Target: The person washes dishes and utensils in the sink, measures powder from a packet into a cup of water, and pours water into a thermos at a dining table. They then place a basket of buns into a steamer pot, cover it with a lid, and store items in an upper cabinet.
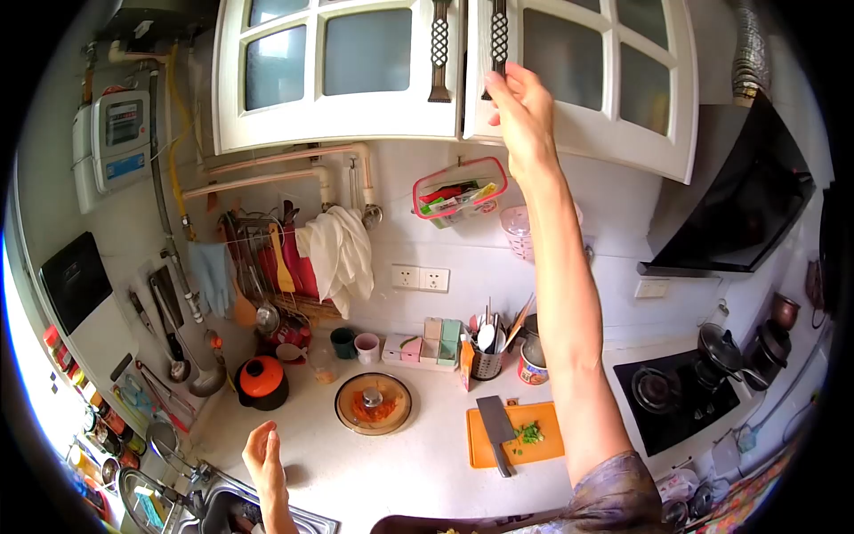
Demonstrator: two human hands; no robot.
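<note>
Several bottles and jars [105, 420] stand along the far left edge, beneath a dark panel [76, 280] on the wall; a meter [124, 138] with a blue label hangs higher up. Just right of the panel, a ladle [207, 381] and other utensils hang on the wall. At the bottom, the left hand [267, 458] is raised near the sink [311, 521], open and holding nothing, its fingers loosely bent. Behind it on the white table [427, 463] sits a dark pot [262, 381] with an orange lid. Above the pot, a pale blue cloth [213, 278] and a white cloth [340, 254] hang at either side of a rack of utensils. Farther right, a round clear lid [374, 403] with a knob shows orange pieces through it. A dark cup [343, 343], a pink cup [366, 347] and pastel boxes [422, 347] stand behind it. On the wall above is a pink-rimmed basket [460, 189] with packets inside. Next comes a utensil holder [487, 363], and in front of it a cleaver [496, 423] lies partly on an orange board [525, 454], beside chopped greens [528, 432]. Overhead, the right hand [525, 107] reaches up to the white right cabinet door [614, 125], its fingers closed around the lower end of the dark metal handle [499, 40]. On the far right, a lidded pan [719, 347] sits on the black stove [658, 436], below the dark range hood [738, 196].
</note>
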